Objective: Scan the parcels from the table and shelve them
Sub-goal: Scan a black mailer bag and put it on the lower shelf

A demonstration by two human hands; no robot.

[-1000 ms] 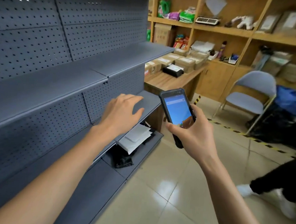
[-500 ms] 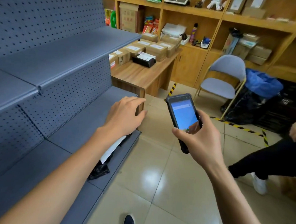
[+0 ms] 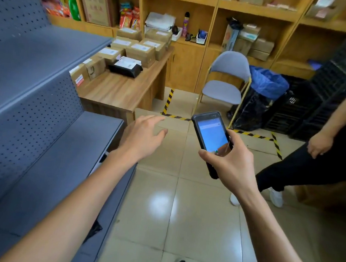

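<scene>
My left hand is stretched forward at the centre of the frame, palm down, fingers spread and empty, above the floor beside the grey shelf. My right hand is closed around the scanner, whose long axis runs up and slightly left, screen toward me. The parcels lie on the counter in the upper left; their labels are too blurred to read. My forearm partly hides something dark on the lowest shelf.

Left hand spread, empty; right hand fingers curled, gripping.
</scene>
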